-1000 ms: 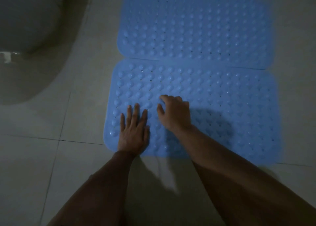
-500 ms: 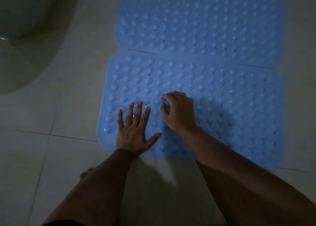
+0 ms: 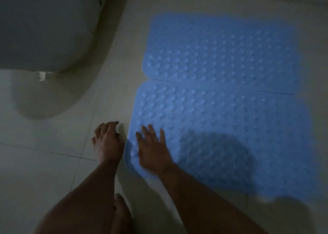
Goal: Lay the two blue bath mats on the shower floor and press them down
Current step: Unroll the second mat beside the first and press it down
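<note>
Two blue bath mats with raised bumps lie flat side by side on the pale tiled floor. The far mat (image 3: pixel 221 51) meets the near mat (image 3: pixel 230 127) along a straight seam. My right hand (image 3: pixel 152 148) lies flat on the near mat's left end, fingers straight and spread. My left hand (image 3: pixel 108 141) is off the mat, just left of its edge, over the bare tile with fingers loosely bent and holding nothing. The dim light and blur hide whether it touches the floor.
A white toilet (image 3: pixel 46 31) stands at the upper left, its base (image 3: pixel 53 95) close to the mats. Tile floor (image 3: pixel 44 171) with grout lines spreads left and below. My bare foot (image 3: pixel 120 214) shows at the bottom between my forearms.
My left hand slid off the near mat onto the tile at its left. My right hand opened flat and moved to the mat's left end. The view shifted left and pulled back.
</note>
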